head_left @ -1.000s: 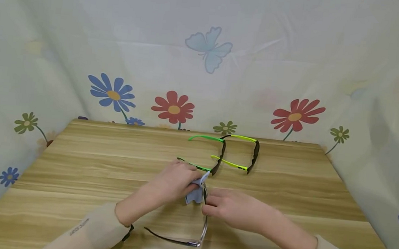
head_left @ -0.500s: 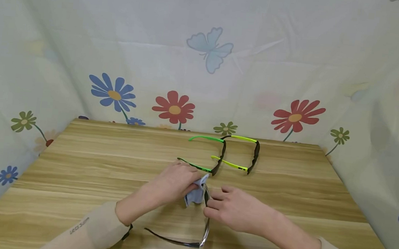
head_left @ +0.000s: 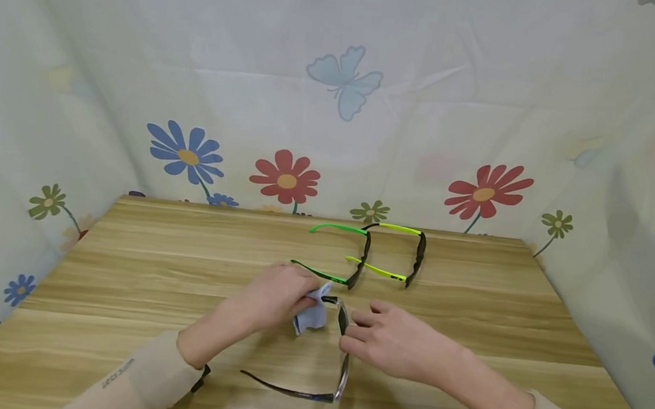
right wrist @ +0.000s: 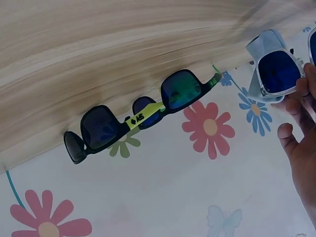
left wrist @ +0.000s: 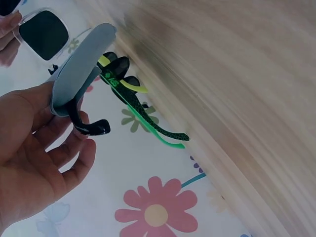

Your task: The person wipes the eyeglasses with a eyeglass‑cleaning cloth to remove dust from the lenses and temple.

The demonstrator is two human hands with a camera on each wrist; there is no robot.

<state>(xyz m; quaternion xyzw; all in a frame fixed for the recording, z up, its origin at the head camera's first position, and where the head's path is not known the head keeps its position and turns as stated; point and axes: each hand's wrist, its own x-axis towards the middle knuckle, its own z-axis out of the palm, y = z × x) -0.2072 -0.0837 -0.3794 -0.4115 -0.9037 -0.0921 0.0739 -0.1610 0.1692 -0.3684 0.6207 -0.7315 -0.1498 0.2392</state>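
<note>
My left hand [head_left: 280, 294] pinches a pale blue cloth [head_left: 313, 317] folded around one temple of clear-framed sunglasses [head_left: 342, 381]. In the left wrist view, the temple's black curved tip [left wrist: 94, 128] pokes out below the cloth [left wrist: 81, 69]. My right hand [head_left: 394, 340] holds the front of the frame by its fingertips, near the middle. A dark blue lens [right wrist: 279, 71] shows beside those fingers in the right wrist view, with the cloth [right wrist: 266, 42] behind it. The other temple [head_left: 288, 391] is unfolded and points left, low over the table.
Beyond my hands, sunglasses with green temples [head_left: 366, 250] stand on the wooden table [head_left: 171, 249]. Sunglasses with yellow temples [head_left: 419, 258] stand just to their right. A small dark object [head_left: 201, 378] is partly hidden by my left sleeve. A flower-printed curtain [head_left: 403, 140] encloses the table's back and sides.
My left hand and the cloth have slid left along the temple, baring its dark part near the hinge. My right hand and the frame front have shifted slightly right.
</note>
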